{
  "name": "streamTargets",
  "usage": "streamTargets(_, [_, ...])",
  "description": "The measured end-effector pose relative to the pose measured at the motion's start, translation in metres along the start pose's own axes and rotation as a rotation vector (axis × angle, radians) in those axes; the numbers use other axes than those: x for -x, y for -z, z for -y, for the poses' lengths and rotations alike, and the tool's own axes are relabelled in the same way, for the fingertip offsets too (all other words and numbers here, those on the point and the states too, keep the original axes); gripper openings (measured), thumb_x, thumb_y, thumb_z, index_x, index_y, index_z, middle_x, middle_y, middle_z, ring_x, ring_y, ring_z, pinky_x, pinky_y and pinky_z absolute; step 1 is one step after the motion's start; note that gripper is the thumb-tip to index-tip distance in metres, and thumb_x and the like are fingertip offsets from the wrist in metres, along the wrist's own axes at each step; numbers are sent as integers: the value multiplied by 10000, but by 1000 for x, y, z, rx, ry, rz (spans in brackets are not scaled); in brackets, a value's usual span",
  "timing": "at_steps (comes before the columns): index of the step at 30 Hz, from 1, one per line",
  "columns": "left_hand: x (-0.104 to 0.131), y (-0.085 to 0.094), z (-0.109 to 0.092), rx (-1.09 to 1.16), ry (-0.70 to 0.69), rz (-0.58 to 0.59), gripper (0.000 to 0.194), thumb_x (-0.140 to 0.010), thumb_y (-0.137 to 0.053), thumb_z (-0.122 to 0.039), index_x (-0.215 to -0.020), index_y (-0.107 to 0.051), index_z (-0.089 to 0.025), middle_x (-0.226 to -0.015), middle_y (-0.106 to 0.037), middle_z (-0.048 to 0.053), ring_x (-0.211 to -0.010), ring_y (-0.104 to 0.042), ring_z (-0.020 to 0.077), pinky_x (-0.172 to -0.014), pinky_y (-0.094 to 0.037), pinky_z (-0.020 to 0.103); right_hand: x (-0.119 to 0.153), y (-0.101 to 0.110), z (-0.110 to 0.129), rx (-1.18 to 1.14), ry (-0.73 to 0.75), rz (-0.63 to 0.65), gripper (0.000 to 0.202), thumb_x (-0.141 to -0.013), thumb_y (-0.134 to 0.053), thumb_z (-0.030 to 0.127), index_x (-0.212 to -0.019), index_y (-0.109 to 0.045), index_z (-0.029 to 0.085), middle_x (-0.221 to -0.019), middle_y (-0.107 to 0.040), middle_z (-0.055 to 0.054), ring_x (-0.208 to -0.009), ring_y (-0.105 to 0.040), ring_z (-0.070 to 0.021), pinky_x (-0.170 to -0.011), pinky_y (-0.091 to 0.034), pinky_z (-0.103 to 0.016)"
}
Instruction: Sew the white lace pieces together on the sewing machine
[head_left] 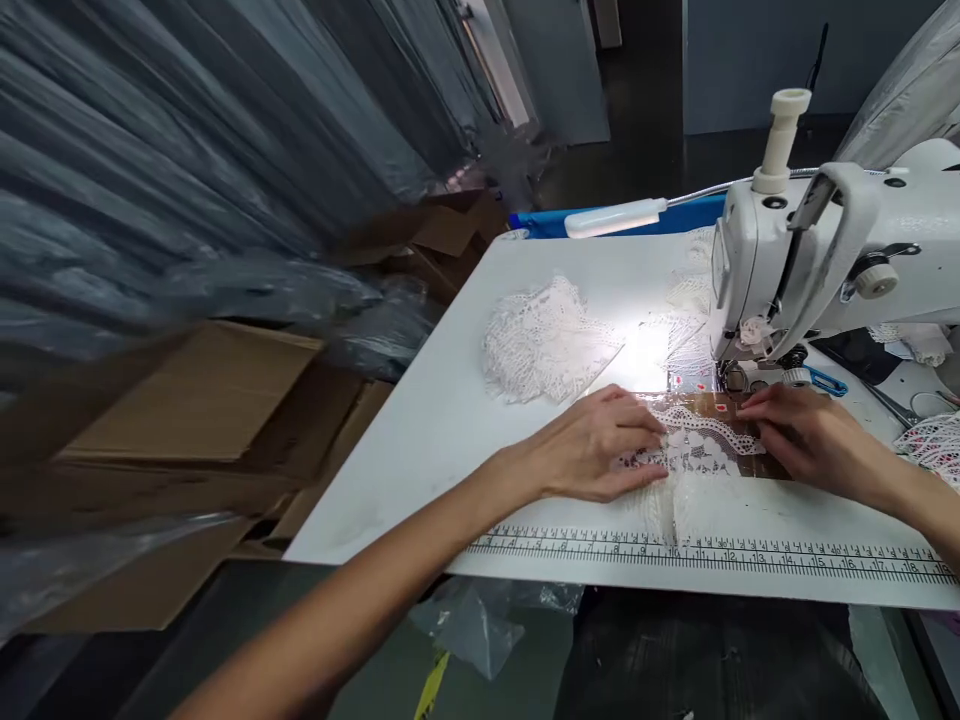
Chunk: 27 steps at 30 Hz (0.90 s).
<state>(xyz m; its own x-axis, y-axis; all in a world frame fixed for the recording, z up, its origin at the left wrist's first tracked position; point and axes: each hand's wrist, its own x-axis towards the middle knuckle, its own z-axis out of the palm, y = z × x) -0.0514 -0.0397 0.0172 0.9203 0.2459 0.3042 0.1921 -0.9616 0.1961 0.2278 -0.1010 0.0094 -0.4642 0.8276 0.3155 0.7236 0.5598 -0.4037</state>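
White lace (701, 450) lies over a brown plate in front of the sewing machine (757, 250). My left hand (607, 445) rests at the lace's left edge, palm down, fingers spread a little, thumb and fingertips on the fabric. On the right, my right hand (802, 430) has its thumb and fingers pressed together at the lace's upper right edge, just below the needle area. The needle tip itself is too small to make out. A lit lamp (615, 218) shines on the white table (450, 440).
A pile of white lace (547, 340) sits left of the machine, with more lace behind. Scissors (892, 405) and a blue clip (827, 381) lie to the right. A printed ruler (697, 555) runs along the front edge. Cardboard boxes (195, 390) stand at the left.
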Motion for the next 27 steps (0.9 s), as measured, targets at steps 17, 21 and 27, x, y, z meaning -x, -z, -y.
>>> streamTargets(17, [-47, -27, 17, 160, 24, -11, 145, -960, -527, -237, -882, -624, -161, -888, -696, 39, -797, -637, 124, -788, -503, 317, -2, -7, -7, -251, -6, 113, 198, -818, -486, 253, -817, -677, 203, -975, -668, -67, -880, -639, -186, -785, -510, -326])
streamTargets(21, [-42, -23, 13, 225, 75, -43, 188, -989, -484, -277, -929, -605, -146, -742, -671, 19, -649, -598, 100, -667, -506, 263, 0, 0, -6, -262, -131, 123, 167, -787, -503, 302, -843, -618, 193, -884, -666, -67, -753, -627, -183, -662, -501, -315])
streamTargets(27, [-44, -26, 10, 279, 56, -106, 232, -998, -478, -316, -953, -640, -155, -795, -695, 37, -735, -645, 113, -695, -530, 256, -9, 2, 16, -412, -188, 169, 440, -818, -570, 442, -1155, -564, 161, -1048, -657, -113, -882, -633, -219, -735, -509, -344])
